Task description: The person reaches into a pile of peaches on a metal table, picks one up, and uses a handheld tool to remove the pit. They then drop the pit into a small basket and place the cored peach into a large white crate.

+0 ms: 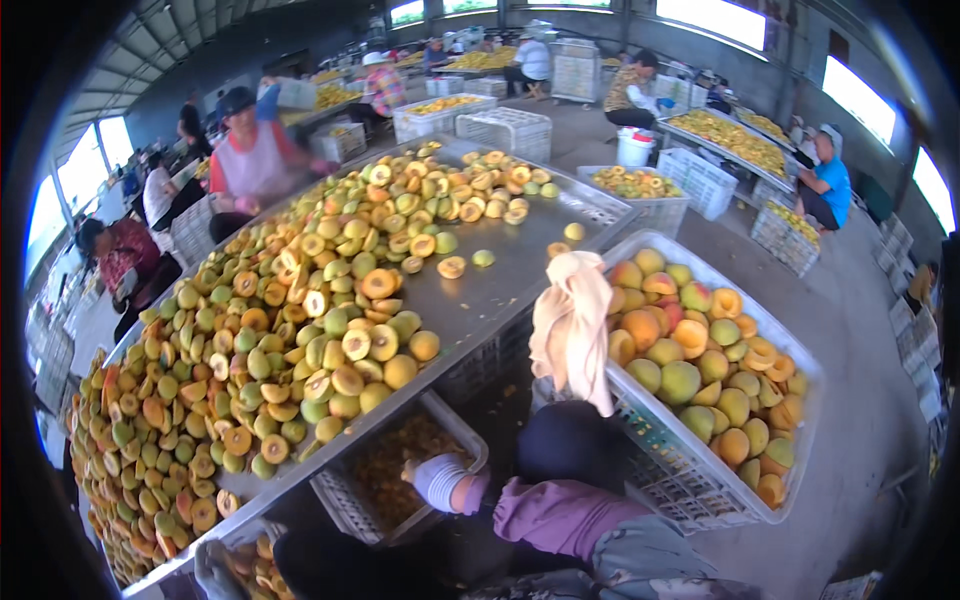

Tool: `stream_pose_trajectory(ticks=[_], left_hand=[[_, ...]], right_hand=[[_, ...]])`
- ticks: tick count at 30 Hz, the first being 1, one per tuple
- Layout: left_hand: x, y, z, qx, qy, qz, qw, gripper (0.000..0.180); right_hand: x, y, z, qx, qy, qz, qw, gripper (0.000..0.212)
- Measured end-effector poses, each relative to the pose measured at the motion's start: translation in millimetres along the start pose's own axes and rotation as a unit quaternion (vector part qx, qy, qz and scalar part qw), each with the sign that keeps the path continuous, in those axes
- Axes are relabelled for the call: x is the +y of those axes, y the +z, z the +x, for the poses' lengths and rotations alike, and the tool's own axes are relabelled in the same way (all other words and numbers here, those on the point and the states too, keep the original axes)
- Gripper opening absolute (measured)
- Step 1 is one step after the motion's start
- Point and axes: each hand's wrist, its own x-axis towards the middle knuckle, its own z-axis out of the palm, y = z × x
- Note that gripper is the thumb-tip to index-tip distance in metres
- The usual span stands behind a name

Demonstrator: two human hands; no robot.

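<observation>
Brown bits (400, 450) are being held in a pale slatted crate (342, 508), which is standing on the floor below the near edge of a metal table (480, 290). Any marking on the crates is being made too small and blurred to be read. On the table, a broad heap of fruit (300, 320) is being spread, whole and halved, yellow, green and orange, with cut halves showing hollows or stones. At the lower edge, more fruit halves (262, 565) are being partly hidden. To the right, a larger crate (680, 495) is being filled to the rim with fruit, and a peach-coloured cloth (572, 325) is being draped over its near left corner. Between the two crates, space is being taken up by a dark-clad knee (568, 445). Across the table, a co-worker in a pink apron (250, 165) is being blurred; farther back, other heaped tables are being attended by seated people, and a white bucket (634, 148) is being seen near another crate of fruit. Over the rim of the crate of brown bits, the right hand (438, 484), in a pale striped glove below a purple sleeve (560, 515), is being held out; whether its fingers are being spread or pressed together cannot be told, nor whether anything is being gripped. The left hand is not being shown clearly enough for its fingers to be told.
</observation>
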Motion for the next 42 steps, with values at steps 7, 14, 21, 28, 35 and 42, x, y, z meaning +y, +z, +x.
stream_pose_trajectory(ticks=[7,14,21,28,35,42], left_hand=[[59.1,18.1,-52.2,0.04,-0.117,0.498,0.858,0.035],[50.4,30.2,41.6,0.054,0.002,0.245,0.968,0.014],[152.7,182.0,150.8,-0.067,0.058,0.362,0.928,0.027],[83.2,246.4,174.6,-0.227,0.012,0.487,0.844,0.037],[71.0,290.5,182.2,-0.284,0.061,0.604,0.742,0.038],[53.4,251.3,190.6,-0.23,-0.037,0.286,0.93,0.032]], right_hand=[[1.7,39.3,-1.2,-0.305,0.047,-0.036,0.95,0.079],[-17.7,10.4,-0.7,-0.277,-0.036,0.036,0.959,0.029],[9.4,-36.8,-4.9,-0.228,0.049,0.078,0.969,0.026],[-11.0,-14.9,0.3,-0.116,-0.014,0.095,0.989,0.02],[-5.7,-43.9,-5.4,-0.089,-0.03,0.127,0.988,0.02],[2.7,-73.0,0.5,0.035,-0.011,0.229,0.973,0.02]])
